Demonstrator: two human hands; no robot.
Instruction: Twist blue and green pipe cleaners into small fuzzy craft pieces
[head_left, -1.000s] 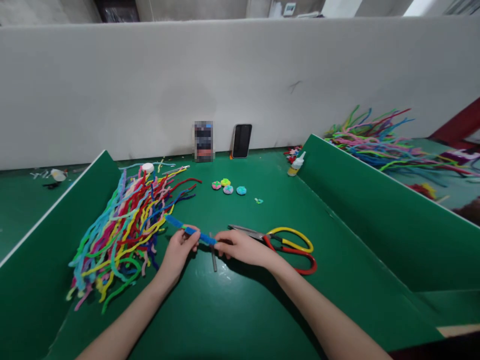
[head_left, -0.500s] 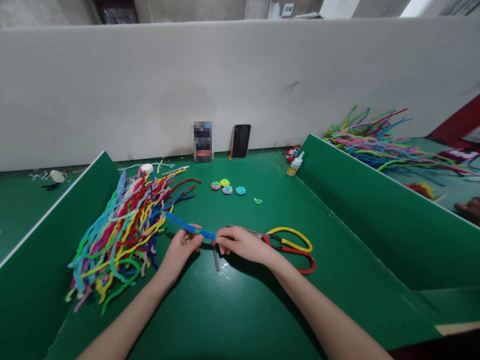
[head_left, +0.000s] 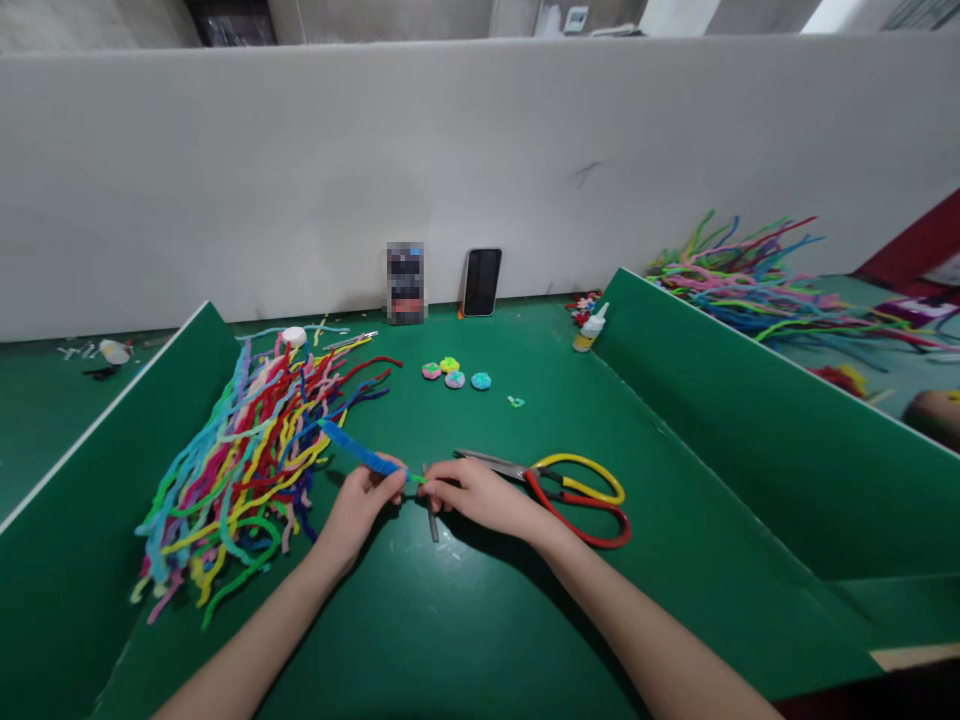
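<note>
My left hand [head_left: 373, 492] pinches a blue fuzzy stem [head_left: 351, 446], which slants up to the left from my fingers. Between my two hands shows a short green piece [head_left: 415, 479], and the fingertips of my right hand [head_left: 459, 487] are closed on its right end. A thin grey rod [head_left: 433, 524] lies on the table, its upper part beside my right fingertips. Just right of that hand rest scissors [head_left: 534, 474] with one yellow and one red handle. Left of my left hand spreads a pile of colourful fuzzy stems [head_left: 255, 440].
Several small round fuzzy pieces [head_left: 454, 380] lie ahead of my hands. Two phones lean on the white wall, the right one [head_left: 481, 283] dark. A glue bottle [head_left: 590, 329] stands by the green right divider [head_left: 720, 400]. Beyond it are more stems and part of another person's hand.
The blue stem has slid left and down in my left hand, away from my right fingers. My right hand has shifted slightly left, and the green piece now shows between the hands.
</note>
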